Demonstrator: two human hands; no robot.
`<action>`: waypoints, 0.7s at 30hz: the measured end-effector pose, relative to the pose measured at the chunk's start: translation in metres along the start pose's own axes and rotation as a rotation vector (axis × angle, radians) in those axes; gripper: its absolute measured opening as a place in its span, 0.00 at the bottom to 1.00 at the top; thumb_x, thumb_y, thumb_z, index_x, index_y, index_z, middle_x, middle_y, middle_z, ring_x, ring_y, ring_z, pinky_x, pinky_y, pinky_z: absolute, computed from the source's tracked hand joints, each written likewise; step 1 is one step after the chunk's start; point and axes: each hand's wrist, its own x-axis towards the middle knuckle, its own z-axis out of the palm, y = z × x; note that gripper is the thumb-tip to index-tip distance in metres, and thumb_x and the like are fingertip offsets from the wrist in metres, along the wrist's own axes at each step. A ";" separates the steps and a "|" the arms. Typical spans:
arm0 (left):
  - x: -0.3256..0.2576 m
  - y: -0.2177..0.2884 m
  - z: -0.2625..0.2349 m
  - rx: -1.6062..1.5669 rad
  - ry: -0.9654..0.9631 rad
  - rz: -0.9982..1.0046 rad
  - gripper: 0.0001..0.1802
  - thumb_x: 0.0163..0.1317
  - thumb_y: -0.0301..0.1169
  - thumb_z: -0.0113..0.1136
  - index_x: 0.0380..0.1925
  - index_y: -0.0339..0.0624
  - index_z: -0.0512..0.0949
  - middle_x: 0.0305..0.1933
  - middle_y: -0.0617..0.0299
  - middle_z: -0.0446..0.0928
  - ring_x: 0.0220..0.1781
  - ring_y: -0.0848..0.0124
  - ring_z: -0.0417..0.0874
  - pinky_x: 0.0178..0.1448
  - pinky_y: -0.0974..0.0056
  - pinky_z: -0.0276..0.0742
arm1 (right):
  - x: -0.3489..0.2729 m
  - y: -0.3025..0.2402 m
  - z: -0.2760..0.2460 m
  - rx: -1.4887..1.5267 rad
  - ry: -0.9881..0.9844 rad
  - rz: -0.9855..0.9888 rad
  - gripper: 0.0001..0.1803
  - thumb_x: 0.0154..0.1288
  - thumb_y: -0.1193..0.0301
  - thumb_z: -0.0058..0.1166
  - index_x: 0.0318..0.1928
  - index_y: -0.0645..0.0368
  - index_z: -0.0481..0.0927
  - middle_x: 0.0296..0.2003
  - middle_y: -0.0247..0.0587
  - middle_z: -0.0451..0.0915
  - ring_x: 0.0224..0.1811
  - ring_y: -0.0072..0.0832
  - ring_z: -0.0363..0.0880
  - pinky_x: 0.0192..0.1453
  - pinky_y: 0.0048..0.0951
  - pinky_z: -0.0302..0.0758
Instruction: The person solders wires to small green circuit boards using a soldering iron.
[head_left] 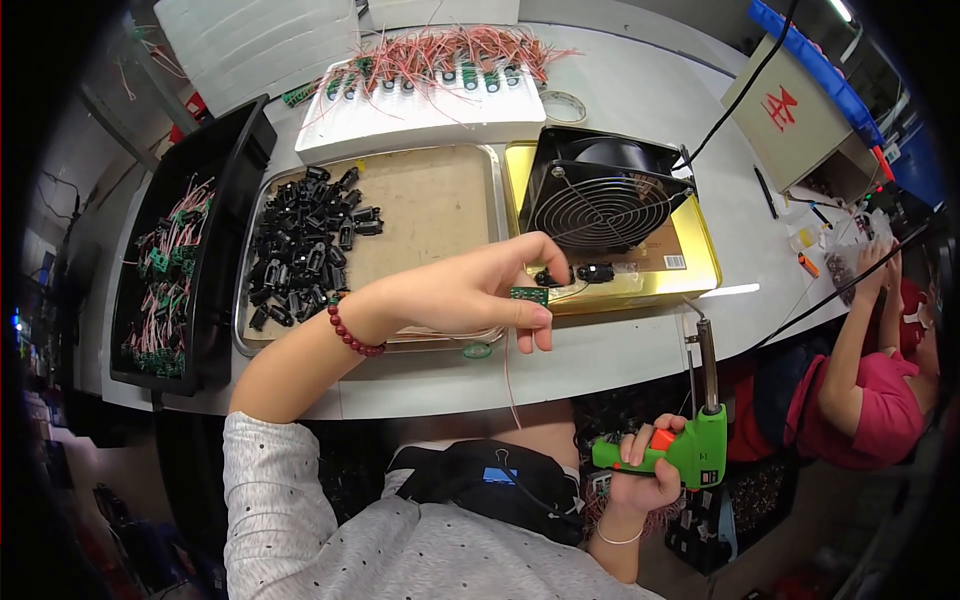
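Observation:
My left hand [480,290] reaches across the table's front edge. Its fingers are closed around a small green circuit board [530,295], with thin wires trailing down from it. The curled index finger is close to small black housings [597,273] on a gold box lid [690,250]; whether it touches one I cannot tell. Lower right, my right hand [648,465] grips a green soldering gun [708,450] by its handle. Its metal barrel and tip point up, beside the lid's near edge.
A black fan [605,205] stands on the lid. Left of it, a metal tray [430,180] holds several black housings [310,245]. Wired boards fill a black bin [190,330] and top a white foam block [420,125]. A tape roll [563,107] lies behind. Another person [870,390] sits at right.

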 end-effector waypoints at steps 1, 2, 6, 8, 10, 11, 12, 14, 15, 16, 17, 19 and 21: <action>0.002 -0.001 -0.003 0.012 -0.008 0.022 0.09 0.62 0.27 0.51 0.39 0.35 0.67 0.30 0.58 0.78 0.31 0.80 0.76 0.34 0.76 0.72 | 0.002 0.001 0.000 0.005 0.011 -0.006 0.29 0.46 0.75 0.49 0.52 0.65 0.63 0.45 0.43 0.66 0.21 0.24 0.64 0.26 0.25 0.64; 0.004 -0.002 -0.004 0.012 -0.011 0.023 0.09 0.62 0.27 0.51 0.39 0.35 0.67 0.30 0.58 0.78 0.31 0.80 0.76 0.34 0.76 0.72 | 0.003 0.001 0.000 0.003 0.012 -0.009 0.29 0.46 0.75 0.49 0.52 0.65 0.63 0.45 0.43 0.66 0.21 0.24 0.64 0.26 0.25 0.64; 0.007 0.007 0.002 0.101 -0.042 -0.063 0.09 0.62 0.29 0.52 0.37 0.35 0.68 0.28 0.62 0.76 0.30 0.81 0.75 0.32 0.76 0.70 | 0.002 -0.002 0.001 -0.027 0.009 0.030 0.29 0.45 0.74 0.49 0.52 0.65 0.63 0.45 0.43 0.67 0.21 0.24 0.64 0.27 0.25 0.64; 0.007 0.008 0.005 0.154 0.039 -0.112 0.09 0.62 0.31 0.52 0.35 0.36 0.69 0.25 0.66 0.74 0.28 0.82 0.73 0.30 0.76 0.69 | 0.002 -0.004 0.002 -0.032 0.002 0.025 0.29 0.46 0.74 0.49 0.52 0.65 0.63 0.45 0.43 0.67 0.21 0.24 0.64 0.26 0.25 0.64; 0.008 0.005 -0.001 0.203 0.064 -0.132 0.08 0.62 0.31 0.51 0.34 0.36 0.70 0.25 0.67 0.73 0.28 0.82 0.73 0.30 0.76 0.69 | 0.004 -0.003 0.003 -0.042 -0.021 0.015 0.28 0.46 0.74 0.49 0.52 0.65 0.63 0.45 0.43 0.66 0.21 0.24 0.64 0.26 0.25 0.64; 0.008 0.003 -0.003 0.258 0.091 -0.152 0.07 0.62 0.30 0.50 0.33 0.37 0.70 0.25 0.67 0.73 0.27 0.82 0.72 0.30 0.76 0.69 | 0.006 -0.002 0.004 -0.047 -0.045 0.003 0.28 0.46 0.74 0.49 0.52 0.65 0.63 0.45 0.43 0.66 0.21 0.24 0.64 0.26 0.25 0.64; 0.008 0.000 -0.004 0.248 0.093 -0.150 0.07 0.62 0.30 0.50 0.33 0.37 0.70 0.25 0.67 0.73 0.27 0.82 0.72 0.30 0.76 0.69 | 0.006 -0.002 0.005 -0.055 -0.045 0.009 0.28 0.46 0.74 0.49 0.52 0.65 0.63 0.45 0.43 0.66 0.21 0.24 0.64 0.26 0.25 0.64; 0.008 -0.007 -0.005 0.161 0.161 -0.036 0.06 0.60 0.28 0.50 0.31 0.37 0.71 0.24 0.68 0.71 0.24 0.82 0.71 0.27 0.76 0.68 | 0.008 0.000 0.007 -0.028 -0.045 0.018 0.28 0.46 0.74 0.49 0.52 0.65 0.63 0.45 0.43 0.66 0.21 0.24 0.63 0.26 0.25 0.63; 0.007 -0.008 -0.004 0.150 0.163 -0.033 0.06 0.60 0.28 0.50 0.31 0.37 0.71 0.24 0.68 0.71 0.24 0.82 0.71 0.27 0.76 0.68 | 0.009 0.000 0.009 -0.037 -0.046 0.025 0.28 0.46 0.74 0.49 0.52 0.65 0.63 0.45 0.43 0.66 0.21 0.24 0.63 0.26 0.25 0.63; 0.006 -0.006 -0.003 0.136 0.164 -0.054 0.05 0.58 0.27 0.50 0.30 0.36 0.71 0.24 0.69 0.71 0.23 0.83 0.69 0.26 0.76 0.66 | 0.010 0.001 0.011 -0.036 -0.050 0.036 0.28 0.46 0.74 0.49 0.52 0.65 0.63 0.45 0.43 0.66 0.21 0.24 0.63 0.26 0.25 0.63; 0.006 -0.006 -0.002 0.121 0.164 -0.074 0.04 0.56 0.26 0.50 0.29 0.36 0.71 0.24 0.69 0.70 0.22 0.83 0.68 0.25 0.76 0.65 | 0.011 0.001 0.013 -0.036 -0.053 0.047 0.28 0.46 0.75 0.49 0.52 0.65 0.64 0.45 0.43 0.66 0.21 0.24 0.63 0.26 0.24 0.63; 0.007 -0.011 -0.001 0.140 0.183 -0.013 0.04 0.55 0.25 0.51 0.29 0.36 0.71 0.24 0.69 0.70 0.21 0.84 0.67 0.24 0.76 0.64 | 0.011 0.003 0.017 -0.046 -0.046 0.053 0.28 0.46 0.74 0.50 0.52 0.65 0.64 0.44 0.43 0.66 0.21 0.24 0.63 0.26 0.24 0.62; 0.007 -0.015 0.000 0.162 0.205 0.047 0.03 0.54 0.25 0.51 0.28 0.36 0.71 0.24 0.69 0.70 0.21 0.85 0.67 0.23 0.77 0.62 | 0.013 0.005 0.020 -0.043 -0.067 0.046 0.28 0.46 0.74 0.50 0.52 0.64 0.64 0.44 0.43 0.67 0.21 0.24 0.63 0.25 0.24 0.62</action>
